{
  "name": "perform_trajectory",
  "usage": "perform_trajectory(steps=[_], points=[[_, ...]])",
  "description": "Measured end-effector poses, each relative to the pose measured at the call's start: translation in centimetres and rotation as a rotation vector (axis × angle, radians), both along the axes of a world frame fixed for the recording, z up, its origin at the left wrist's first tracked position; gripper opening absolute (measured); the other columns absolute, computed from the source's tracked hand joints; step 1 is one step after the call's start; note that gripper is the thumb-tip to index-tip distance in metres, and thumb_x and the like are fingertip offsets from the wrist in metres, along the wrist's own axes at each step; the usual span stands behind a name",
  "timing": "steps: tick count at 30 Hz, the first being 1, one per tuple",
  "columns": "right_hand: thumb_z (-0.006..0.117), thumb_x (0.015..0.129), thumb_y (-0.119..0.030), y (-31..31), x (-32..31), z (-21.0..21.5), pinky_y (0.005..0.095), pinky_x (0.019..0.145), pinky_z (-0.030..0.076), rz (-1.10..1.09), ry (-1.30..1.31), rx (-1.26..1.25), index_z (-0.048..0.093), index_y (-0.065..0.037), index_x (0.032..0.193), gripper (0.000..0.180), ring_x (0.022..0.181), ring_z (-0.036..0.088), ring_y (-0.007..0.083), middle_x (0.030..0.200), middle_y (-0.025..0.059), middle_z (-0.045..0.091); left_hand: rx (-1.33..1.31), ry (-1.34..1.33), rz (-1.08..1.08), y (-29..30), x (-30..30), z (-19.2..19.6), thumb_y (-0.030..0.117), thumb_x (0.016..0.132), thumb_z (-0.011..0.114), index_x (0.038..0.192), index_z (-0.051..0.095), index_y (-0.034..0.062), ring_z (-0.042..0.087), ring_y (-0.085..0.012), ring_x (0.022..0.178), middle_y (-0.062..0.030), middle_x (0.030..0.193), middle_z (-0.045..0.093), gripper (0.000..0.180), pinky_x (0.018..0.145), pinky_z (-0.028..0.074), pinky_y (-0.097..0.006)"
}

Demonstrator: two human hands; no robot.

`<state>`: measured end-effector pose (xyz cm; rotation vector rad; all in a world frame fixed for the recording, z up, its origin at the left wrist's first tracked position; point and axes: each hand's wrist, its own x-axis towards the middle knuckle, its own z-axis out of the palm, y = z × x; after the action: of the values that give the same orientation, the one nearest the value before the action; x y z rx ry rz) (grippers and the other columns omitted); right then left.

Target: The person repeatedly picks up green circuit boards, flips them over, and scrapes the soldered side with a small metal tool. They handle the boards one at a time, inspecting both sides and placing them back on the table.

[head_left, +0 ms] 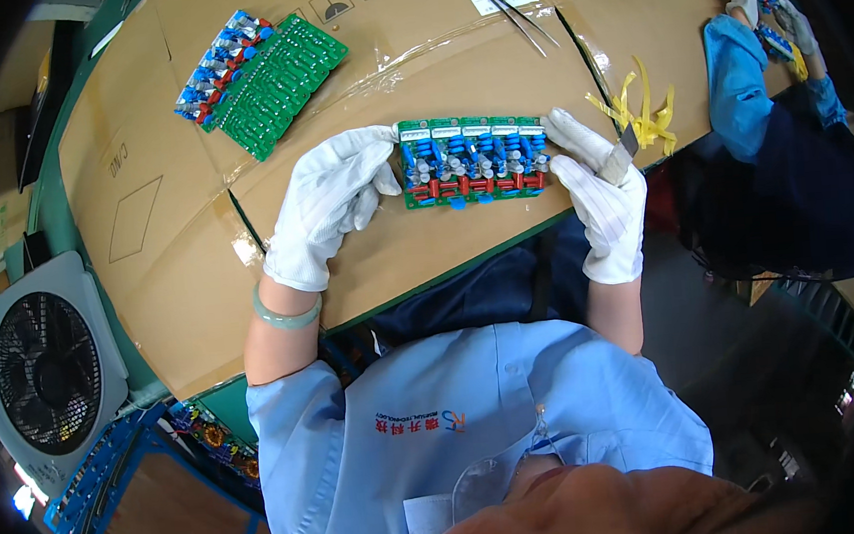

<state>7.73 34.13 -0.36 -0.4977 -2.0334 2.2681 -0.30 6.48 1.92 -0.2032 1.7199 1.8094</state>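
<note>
A green circuit board panel [474, 161] lies level between my two hands, component side up. White connectors line its far edge, with blue and red parts in rows nearer me. My left hand [337, 202], in a white glove, pinches its left end between thumb and fingers. My right hand [604, 198], gloved too, has its fingertips at the right end. Tucked in that same hand is a small flat grey tool with a blade-like tip [619, 158]; its exact kind is not clear.
More circuit boards [277, 83] lie on the cardboard-covered table [171, 202] at the far left. Tweezers [507, 10] rest at the back, yellow strips [644, 114] at the right. A fan [46, 372] and blue rack [151, 459] stand left. A co-worker's gloved hands [791, 22] hold boards far right.
</note>
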Motion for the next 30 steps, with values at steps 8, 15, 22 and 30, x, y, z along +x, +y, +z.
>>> perform_trajectory(steps=[8,15,22,30], points=[[0.071,0.088,-0.001,0.5,0.4,-1.0,0.0172,0.059,0.04,0.027,0.092,0.073,0.061,0.007,0.129,0.043,0.063,0.049,0.0018,0.121,0.0144,0.069,0.052,-0.046,-0.009,0.9,0.0,0.0,0.011,0.086,0.078,0.116,0.056,0.0011,0.047,-0.002,0.056,0.0001,0.079,0.063,0.039,0.047,0.035,-0.017],[0.07,0.089,-0.003,0.4,0.3,-1.0,0.0164,0.055,0.037,-0.037,0.066,0.064,0.059,0.005,0.132,0.045,0.058,0.043,-0.0003,0.117,0.0106,0.071,0.006,0.093,-0.035,1.4,0.4,-1.8,-0.003,0.078,0.081,0.119,0.052,-0.0003,0.055,-0.0037,0.069,0.0011,0.082,0.061,0.051,0.058,0.044,-0.018],[0.068,0.092,-0.005,0.1,0.2,-1.5,0.0181,0.068,0.043,0.052,0.048,0.183,0.059,0.002,0.134,0.043,0.072,0.051,0.0015,0.113,0.0079,0.069,0.03,0.13,-0.039,1.3,0.5,-2.0,-0.004,0.079,0.08,0.121,0.051,-0.0008,0.056,-0.004,0.071,0.0002,0.085,0.062,0.05,0.06,0.046,-0.019],[0.067,0.094,-0.006,-0.1,0.3,-1.4,0.0235,0.084,0.048,0.073,0.085,0.191,0.059,0.001,0.134,0.042,0.091,0.06,0.0091,0.108,0.0091,0.068,-0.05,0.13,-0.084,1.2,0.3,-1.6,-0.008,0.075,0.081,0.121,0.051,-0.0002,0.05,-0.0018,0.067,0.0039,0.08,0.056,0.055,0.057,0.042,-0.018]])
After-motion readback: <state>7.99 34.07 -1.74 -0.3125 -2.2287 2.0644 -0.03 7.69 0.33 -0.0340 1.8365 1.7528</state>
